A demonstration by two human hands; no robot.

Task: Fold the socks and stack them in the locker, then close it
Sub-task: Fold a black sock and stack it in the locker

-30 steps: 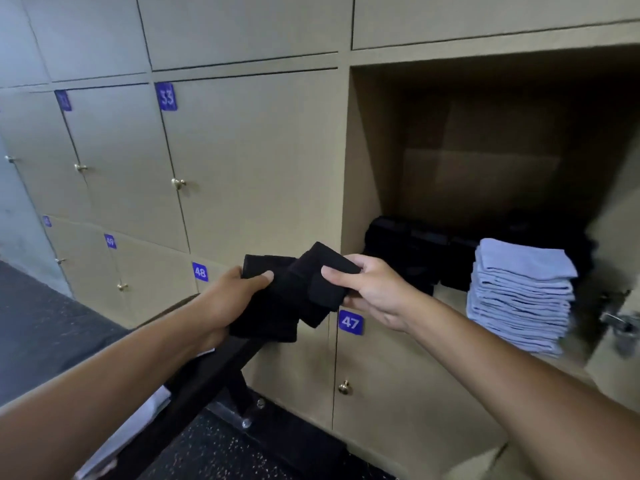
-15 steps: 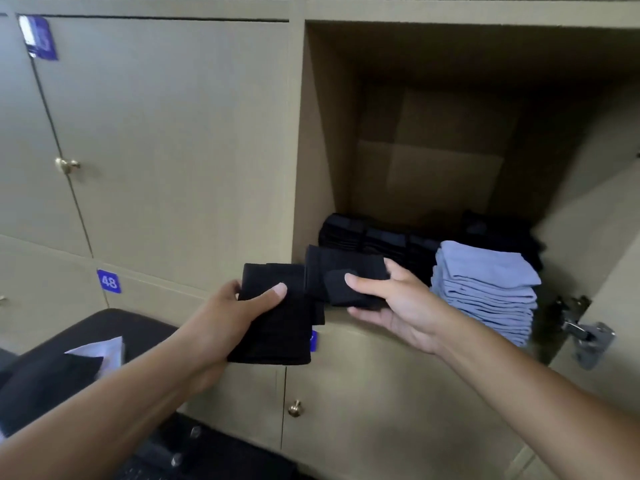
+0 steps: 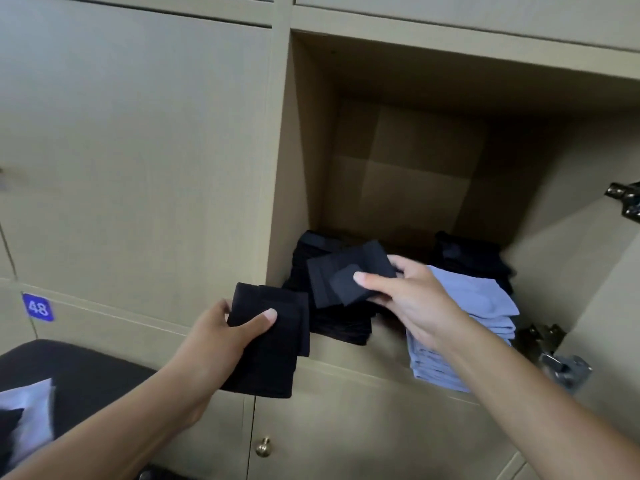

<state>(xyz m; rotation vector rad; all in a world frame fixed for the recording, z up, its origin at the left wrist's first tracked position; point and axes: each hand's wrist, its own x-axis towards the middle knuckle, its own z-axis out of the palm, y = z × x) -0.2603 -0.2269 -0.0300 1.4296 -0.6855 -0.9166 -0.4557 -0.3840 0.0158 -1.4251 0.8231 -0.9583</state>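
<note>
At far left, a blue number tag reading 48 (image 3: 38, 307) sits on the closed locker fronts, and below it a dark bench top (image 3: 86, 372) carries a pale cloth (image 3: 31, 410), blurred at the frame edge. Just right of that, the left hand (image 3: 214, 344) grips a folded black sock (image 3: 268, 341), thumb pressed on its face and fingers curled behind, held in front of the locker's lower lip. Inside the open locker (image 3: 301, 150), a black sock stack (image 3: 332, 317) stands at the left of its floor. Above that stack the right hand (image 3: 412, 299) pinches a second folded black sock (image 3: 349, 277), thumb on top. A light blue stack (image 3: 474, 306) stands beside it, partly behind the wrist, with what looks like another dark pile (image 3: 467, 258) further back. Metal hinges (image 3: 561, 365) show at the right.
</note>
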